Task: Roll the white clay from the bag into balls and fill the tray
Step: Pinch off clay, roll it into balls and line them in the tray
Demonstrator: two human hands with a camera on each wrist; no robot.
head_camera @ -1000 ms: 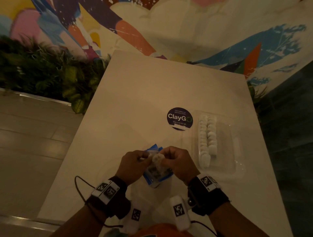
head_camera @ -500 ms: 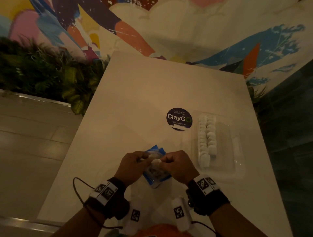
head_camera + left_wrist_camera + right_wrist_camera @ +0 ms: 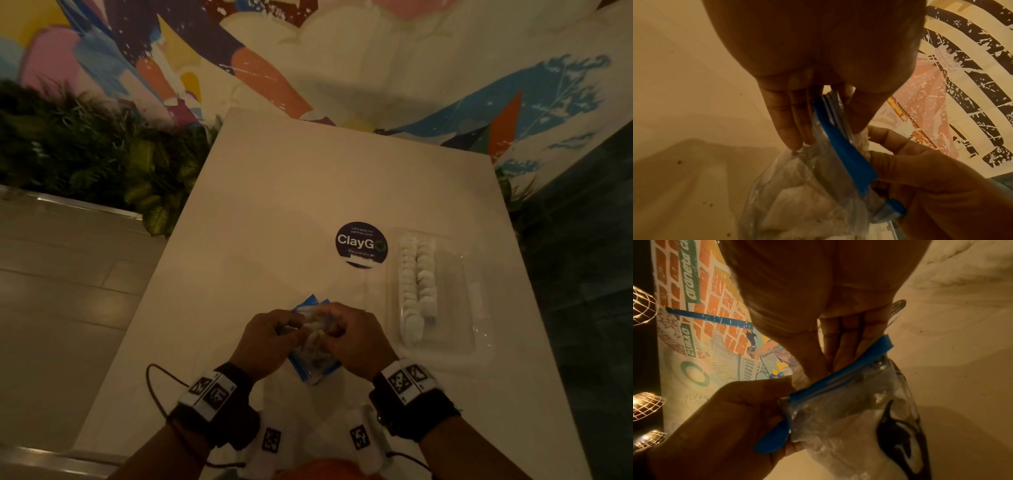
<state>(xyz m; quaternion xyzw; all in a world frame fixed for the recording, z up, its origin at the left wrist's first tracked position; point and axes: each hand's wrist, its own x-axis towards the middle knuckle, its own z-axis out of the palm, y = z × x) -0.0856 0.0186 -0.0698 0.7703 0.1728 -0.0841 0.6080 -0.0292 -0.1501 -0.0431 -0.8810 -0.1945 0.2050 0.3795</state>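
A clear bag (image 3: pixel 315 363) with a blue zip strip (image 3: pixel 844 149) is held up just above the white table near its front edge. White clay (image 3: pixel 797 199) shows through the bag's lower part. My left hand (image 3: pixel 291 325) pinches one end of the zip strip between fingers and thumb. My right hand (image 3: pixel 329 329) pinches the bag's top at the other end (image 3: pixel 824 371). The clear plastic tray (image 3: pixel 479 342) lies to the right of the hands. Two rows of white clay balls (image 3: pixel 418 284) fill its left side; its right side is bare.
A round dark ClayGo sticker (image 3: pixel 361 245) sits on the table (image 3: pixel 274 192) just left of the tray. Green plants (image 3: pixel 85 154) stand beyond the table's left edge. A painted wall rises behind the far edge.
A white clay lump showed between my fingertips above the bag. It is now out of sight, and both hands have closed in on the bag's zip top.
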